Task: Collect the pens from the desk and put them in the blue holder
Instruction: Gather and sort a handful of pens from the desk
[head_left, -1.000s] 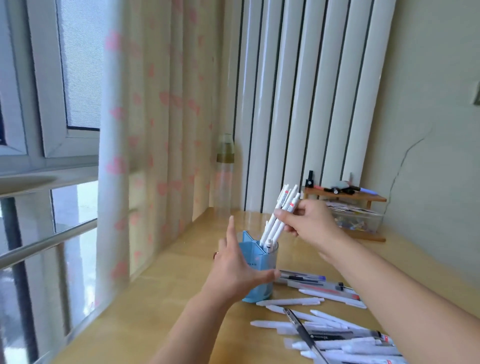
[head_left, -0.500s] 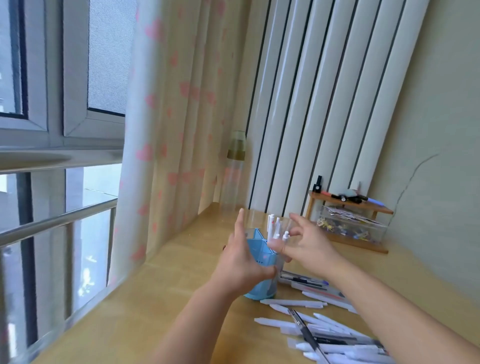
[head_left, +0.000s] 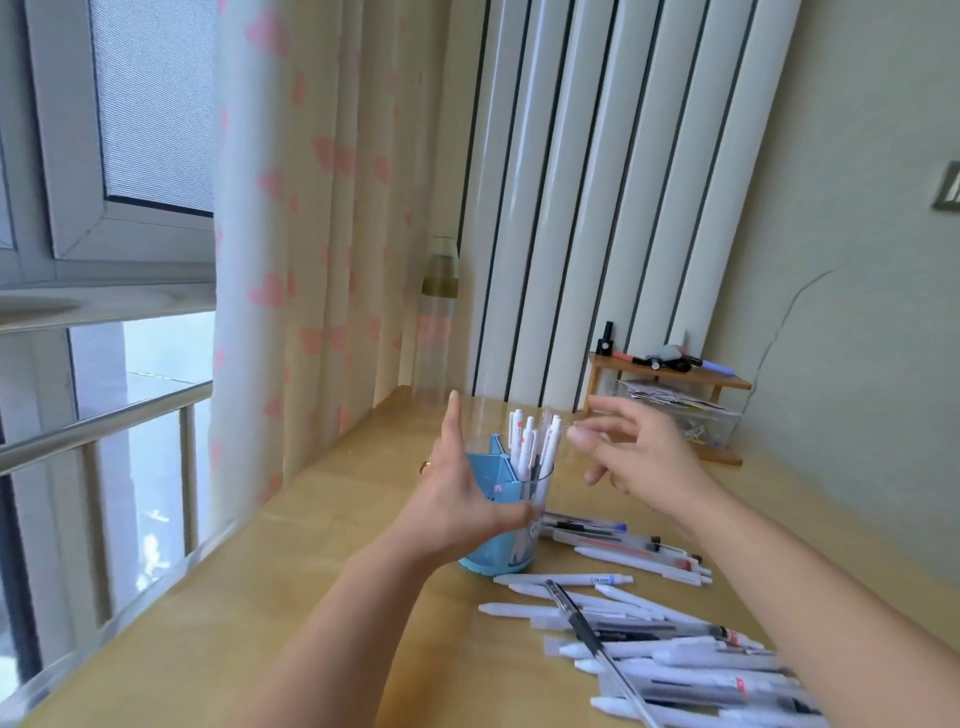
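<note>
**Batch in, plenty more to grab**

We've got the desk (head_left: 332, 597) strewn with loose pens (head_left: 675, 639). Our left hand (head_left: 462, 499) cups the blue holder (head_left: 498, 519), where a few pens (head_left: 530, 447) stand. Our right hand (head_left: 639, 457) hovers spread, empty. Next up, probably: reach down, pinch another bunch.

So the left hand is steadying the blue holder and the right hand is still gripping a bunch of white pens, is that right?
Not quite. In the head view the right hand is open and empty; the white pens already stand in the blue holder. The left hand is steadying the holder, as you said.
</note>
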